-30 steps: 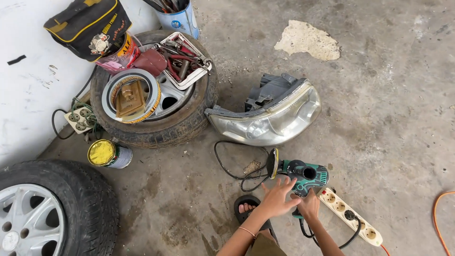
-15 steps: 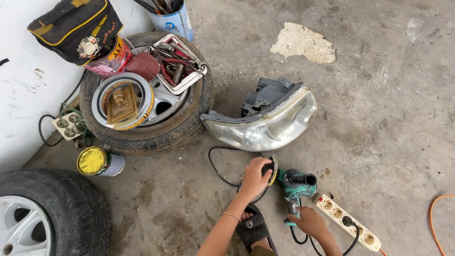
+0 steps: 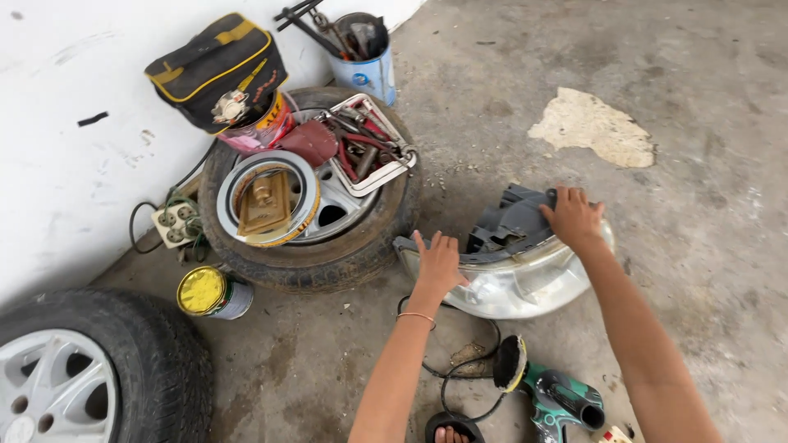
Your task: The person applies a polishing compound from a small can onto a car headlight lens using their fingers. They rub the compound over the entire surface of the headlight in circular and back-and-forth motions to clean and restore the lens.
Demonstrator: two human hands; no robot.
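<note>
Grey concrete floor (image 3: 706,246), stained, with a pale irregular patch (image 3: 593,127) toward the far side; white wall (image 3: 74,139) along the left.

Item, centre: car headlight unit (image 3: 513,283), clear curved lens facing down and toward the viewer, dark grey plastic housing on top. It lies on the floor just beside a car tyre on a silver rim (image 3: 308,267) lying flat.

Left hand (image 3: 437,264): palm laid flat on the headlight's left end, fingers spread and extended, holding nothing closed. Thin bracelet at the wrist.

Right hand (image 3: 573,217): resting on the rear top of the dark housing, fingers curled over its edge.

Near the viewer: green and black power polisher with a round pad (image 3: 550,394) on the floor, its black cable looped beside it; neither hand touches it.

On the flat tyre: white tray of red-handled tools (image 3: 365,148), round tin holding a brass-coloured object (image 3: 267,201), black bag with yellow trim (image 3: 215,66).

Others: blue-white bucket of long tools (image 3: 365,57) by the wall; white socket block (image 3: 174,226); yellow-lidded can (image 3: 209,293); second tyre with silver rim (image 3: 90,373) at lower left.
</note>
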